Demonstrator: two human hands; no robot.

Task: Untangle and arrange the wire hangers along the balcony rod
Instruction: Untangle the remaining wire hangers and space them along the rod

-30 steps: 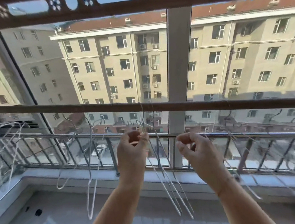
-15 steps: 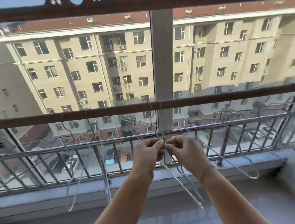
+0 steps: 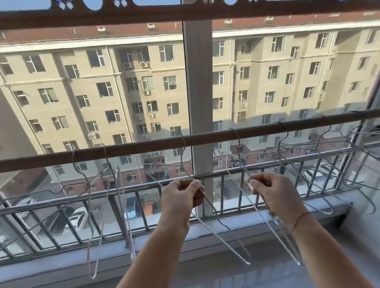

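A brown balcony rod (image 3: 139,147) runs across the view at mid height. Several thin wire hangers hang from it by their hooks. My left hand (image 3: 180,196) pinches the shoulder of one wire hanger (image 3: 223,239) hooked just left of the window post. My right hand (image 3: 277,191) grips a second wire hanger (image 3: 280,239) hooked to the right of the post. The two hangers hang apart, roughly a hand's width between them. More hangers (image 3: 120,194) dangle at the left, and a tangled bunch (image 3: 317,156) crowds the rod's right end.
A steel railing (image 3: 75,199) with vertical bars stands behind the hangers, above a grey ledge (image 3: 57,263). A white window post (image 3: 200,86) rises in the middle. A wall closes off the right side. The tiled floor lies below.
My hands were close together on overlapping hangers; now they have pulled apart, each with its own hanger, the right one slid rightward along the rod. The view has swung to the right.
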